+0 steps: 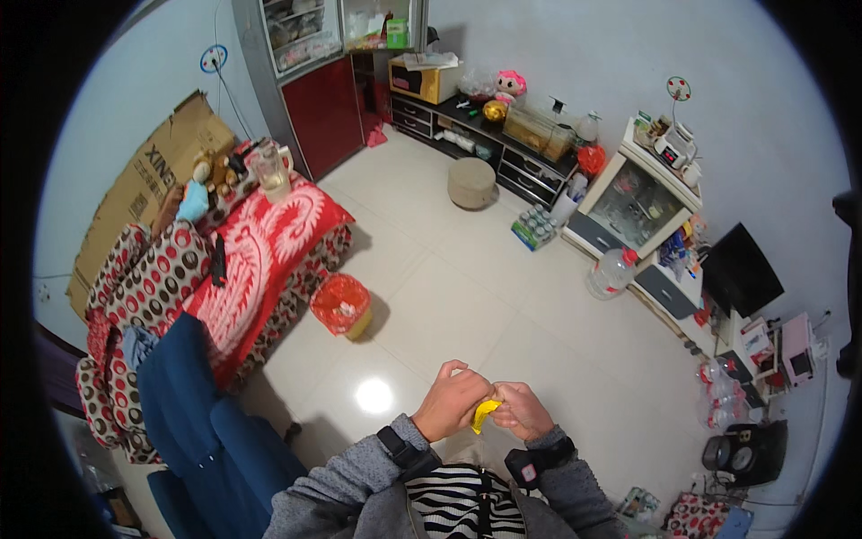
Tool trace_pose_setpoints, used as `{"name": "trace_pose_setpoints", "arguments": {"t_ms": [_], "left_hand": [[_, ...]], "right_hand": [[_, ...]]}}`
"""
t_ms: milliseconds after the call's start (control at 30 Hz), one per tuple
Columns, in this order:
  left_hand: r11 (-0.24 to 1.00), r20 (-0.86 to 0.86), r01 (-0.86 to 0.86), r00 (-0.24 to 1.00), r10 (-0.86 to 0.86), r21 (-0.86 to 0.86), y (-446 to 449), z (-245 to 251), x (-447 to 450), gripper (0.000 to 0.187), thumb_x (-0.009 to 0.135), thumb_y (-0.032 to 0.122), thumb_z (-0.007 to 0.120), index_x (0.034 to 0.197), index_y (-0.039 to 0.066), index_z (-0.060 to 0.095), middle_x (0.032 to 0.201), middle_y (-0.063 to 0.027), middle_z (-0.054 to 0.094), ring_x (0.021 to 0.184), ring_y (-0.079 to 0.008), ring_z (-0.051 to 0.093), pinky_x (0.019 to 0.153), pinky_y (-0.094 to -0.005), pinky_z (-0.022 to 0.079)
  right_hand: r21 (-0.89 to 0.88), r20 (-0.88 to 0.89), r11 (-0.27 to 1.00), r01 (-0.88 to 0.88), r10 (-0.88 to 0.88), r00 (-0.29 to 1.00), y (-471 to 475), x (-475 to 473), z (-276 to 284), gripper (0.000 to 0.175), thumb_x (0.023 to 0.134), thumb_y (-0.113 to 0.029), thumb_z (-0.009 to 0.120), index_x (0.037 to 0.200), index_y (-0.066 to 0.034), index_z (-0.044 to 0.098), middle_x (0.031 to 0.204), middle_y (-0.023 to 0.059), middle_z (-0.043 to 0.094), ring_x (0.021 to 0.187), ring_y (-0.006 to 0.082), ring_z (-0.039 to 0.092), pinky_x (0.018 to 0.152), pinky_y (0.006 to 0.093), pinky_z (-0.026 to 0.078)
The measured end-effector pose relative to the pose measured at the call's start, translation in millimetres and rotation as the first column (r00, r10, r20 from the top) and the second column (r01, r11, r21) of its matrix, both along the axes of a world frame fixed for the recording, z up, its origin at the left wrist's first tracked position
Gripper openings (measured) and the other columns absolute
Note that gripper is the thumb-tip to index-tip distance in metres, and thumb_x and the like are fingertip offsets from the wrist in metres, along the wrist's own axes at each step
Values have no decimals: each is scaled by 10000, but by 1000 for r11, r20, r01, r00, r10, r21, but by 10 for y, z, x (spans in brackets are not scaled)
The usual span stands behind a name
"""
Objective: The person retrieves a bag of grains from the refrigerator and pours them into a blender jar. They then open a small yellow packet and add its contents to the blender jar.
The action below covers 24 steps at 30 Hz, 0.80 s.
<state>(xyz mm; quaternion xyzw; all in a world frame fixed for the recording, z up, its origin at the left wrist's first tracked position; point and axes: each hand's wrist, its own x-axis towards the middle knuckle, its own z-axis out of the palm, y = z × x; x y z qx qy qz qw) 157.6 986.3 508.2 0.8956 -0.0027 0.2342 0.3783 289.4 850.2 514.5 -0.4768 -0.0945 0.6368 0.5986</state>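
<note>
Both hands meet in front of my striped top, above the tiled floor [465,303]. My left hand [452,402] pinches a small yellow packet [484,416], its fingers curled at the packet's upper edge. My right hand [522,410] grips the same packet from the other side, its fingertips touching those of my left hand. The lower end of the packet hangs free between the hands; its upper part is hidden by the fingers. Both wrists wear black straps over grey sleeves.
A red-lined waste bin [342,306] stands ahead to the left, beside a sofa with a red patterned cover [269,236]. A blue chair [195,404] is near on the left. Farther off are a round stool [471,183], a large water bottle [611,273] and a low black cabinet [485,138].
</note>
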Motion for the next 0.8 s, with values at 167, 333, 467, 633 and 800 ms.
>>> {"name": "trace_pose_setpoints", "arguments": {"t_ms": [167, 333, 467, 633, 800], "left_hand": [[992, -32, -107, 994, 106, -62, 684, 189, 755, 82, 858, 71, 625, 928, 84, 586, 871, -50, 607, 856, -249, 586, 905, -377, 391], [890, -131, -304, 953, 275, -339, 1320, 63, 1127, 79, 904, 100, 620, 946, 41, 590, 866, -87, 620, 806, -222, 605, 762, -312, 468], [756, -215, -384, 923, 319, -530, 1975, -107, 1386, 97, 925, 102, 608, 960, 15, 583, 841, -68, 619, 769, -147, 584, 719, -268, 473], [500, -245, -340, 938, 247, -797, 3067, -302, 1684, 124, 950, 112, 604, 1015, 6, 606, 878, 10, 608, 805, -53, 544, 732, -210, 457], [350, -153, -204, 974, 168, -914, 4159, -313, 1850, 149, 949, 99, 608, 1053, -7, 616, 904, 14, 623, 798, -38, 549, 723, -187, 447]], "right_hand": [[-8, 199, 993, -115, 115, 973, 746, 883, 146, 153, 929, -85, 501, 816, -19, 581, 684, -49, 491, 563, 21, 395, 495, 190, 318], [45, 488, 966, -254, 201, 850, 1536, 1421, 207, 121, 918, -83, 570, 881, 10, 639, 702, -44, 556, 633, 26, 471, 557, 208, 386], [20, 645, 963, -270, 193, 739, 2263, 1737, -6, 119, 908, -76, 584, 895, 25, 646, 718, -13, 597, 660, 40, 511, 583, 213, 415], [-26, 642, 973, -229, 192, 742, 3389, 2007, -11, 124, 903, -84, 582, 887, 24, 642, 699, -8, 592, 630, 45, 517, 568, 211, 412], [-85, 639, 967, -240, 237, 732, 4475, 2224, 78, 123, 906, -95, 587, 896, 12, 646, 711, -6, 599, 646, 45, 539, 572, 204, 422]]}}
